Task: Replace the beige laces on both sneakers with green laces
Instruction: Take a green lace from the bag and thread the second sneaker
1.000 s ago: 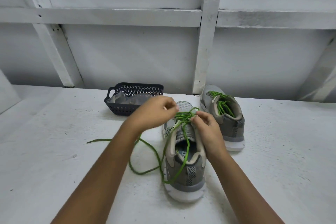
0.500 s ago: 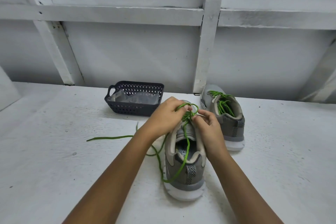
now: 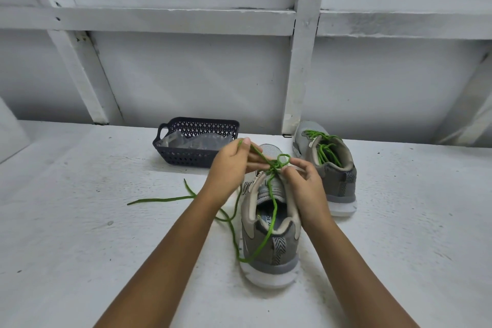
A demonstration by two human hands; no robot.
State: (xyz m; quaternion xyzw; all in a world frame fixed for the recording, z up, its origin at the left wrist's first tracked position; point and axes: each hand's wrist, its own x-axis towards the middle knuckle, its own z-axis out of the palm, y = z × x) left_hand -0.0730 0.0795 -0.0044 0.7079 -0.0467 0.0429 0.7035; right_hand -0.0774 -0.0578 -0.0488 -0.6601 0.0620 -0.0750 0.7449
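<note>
A white-painted worktop set against a white panelled wall carries a pair of grey sneakers. The near sneaker stands heel toward the camera at the centre. The far sneaker sits just behind and to its right, already threaded in green, its lace ends tucked into the opening. A dark perforated basket holding a clear plastic bag stands to the left of the shoes, near the wall.

Two bare hands meet over the near sneaker's tongue. The left hand pinches a raised strand between thumb and fingers. The right hand is curled at the small loop where the strands cross. The green lace runs from that crossing down through the shoe's opening and over the heel, and its loose tail trails across the worktop to the left.

The work looks to be at the tying stage on the second shoe, so the task appears close to done.

The lace is a light, limp cord that holds no shape of its own, so it is best pinched close to the crossing, where tension holds the loop. The sneaker is light and soft-sided and could slide if pulled hard. A steadying grip belongs at the padded collar.
</note>
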